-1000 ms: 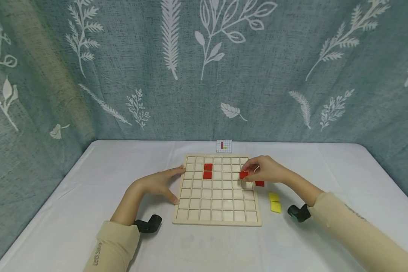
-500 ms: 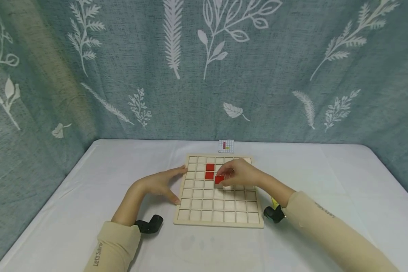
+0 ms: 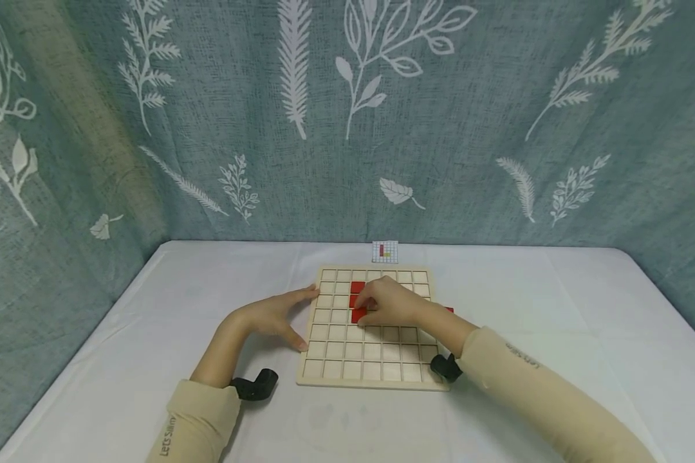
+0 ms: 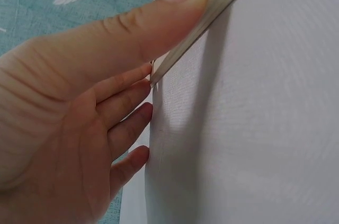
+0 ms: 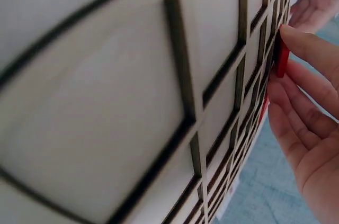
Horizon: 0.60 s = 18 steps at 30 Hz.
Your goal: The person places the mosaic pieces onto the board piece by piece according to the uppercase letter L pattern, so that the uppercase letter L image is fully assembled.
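A wooden grid board (image 3: 370, 385) lies flat on the white cloth. Two red square tiles (image 3: 357, 287) sit one below the other in its third column. My right hand (image 3: 390, 303) pinches another red tile (image 5: 282, 57) between thumb and fingertips, at the cell just below those two. In the right wrist view that tile stands tilted, close over the grid. On the other side, my left hand (image 3: 272, 315) rests against the board's left edge, fingers spread, the thumb (image 4: 180, 1) on the frame in the left wrist view.
Behind the board is a small printed card (image 3: 385, 252) with a coloured grid pattern. One loose red tile (image 3: 450, 310) peeks out past the right forearm. A patterned green curtain (image 3: 324, 161) hangs along the table's back edge.
My right hand has carried the red tile leftward across the board and down to the cell below the two red ones. The yellow tiles are now hidden by the right arm. My left hand stays put.
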Each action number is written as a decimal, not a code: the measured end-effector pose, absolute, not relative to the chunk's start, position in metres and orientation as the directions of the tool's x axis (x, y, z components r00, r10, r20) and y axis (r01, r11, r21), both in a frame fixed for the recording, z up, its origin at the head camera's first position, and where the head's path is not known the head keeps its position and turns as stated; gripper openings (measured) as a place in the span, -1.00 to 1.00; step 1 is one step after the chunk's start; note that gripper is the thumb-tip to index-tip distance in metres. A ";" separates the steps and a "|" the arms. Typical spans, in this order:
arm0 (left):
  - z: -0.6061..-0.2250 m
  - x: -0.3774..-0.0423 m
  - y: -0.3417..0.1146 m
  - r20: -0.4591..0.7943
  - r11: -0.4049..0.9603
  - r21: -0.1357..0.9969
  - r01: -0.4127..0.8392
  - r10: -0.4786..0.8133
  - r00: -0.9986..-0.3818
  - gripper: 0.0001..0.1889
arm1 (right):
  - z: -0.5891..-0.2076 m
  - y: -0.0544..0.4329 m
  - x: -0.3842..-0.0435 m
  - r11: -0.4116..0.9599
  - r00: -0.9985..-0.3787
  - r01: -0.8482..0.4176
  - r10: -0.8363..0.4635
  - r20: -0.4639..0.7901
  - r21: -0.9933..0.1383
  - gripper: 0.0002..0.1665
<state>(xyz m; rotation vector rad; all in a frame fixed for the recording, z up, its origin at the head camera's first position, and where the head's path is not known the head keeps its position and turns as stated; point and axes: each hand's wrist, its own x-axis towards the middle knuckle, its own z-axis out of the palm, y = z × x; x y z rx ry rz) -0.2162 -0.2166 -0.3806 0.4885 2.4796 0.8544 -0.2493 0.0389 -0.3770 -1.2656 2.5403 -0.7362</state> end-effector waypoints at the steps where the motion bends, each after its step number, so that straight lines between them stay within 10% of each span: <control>1: -0.381 -0.216 -0.217 -0.314 0.744 0.645 0.173 0.465 -0.828 0.07 | -0.377 0.038 -0.249 0.509 -0.610 -0.691 -0.792 0.035 -0.514 -0.73; 18: -0.382 -0.216 -0.219 -0.315 0.734 0.656 0.175 0.477 -0.820 0.08 | -0.382 0.029 -0.245 0.563 -0.653 -0.673 -0.757 0.027 -0.479 -0.67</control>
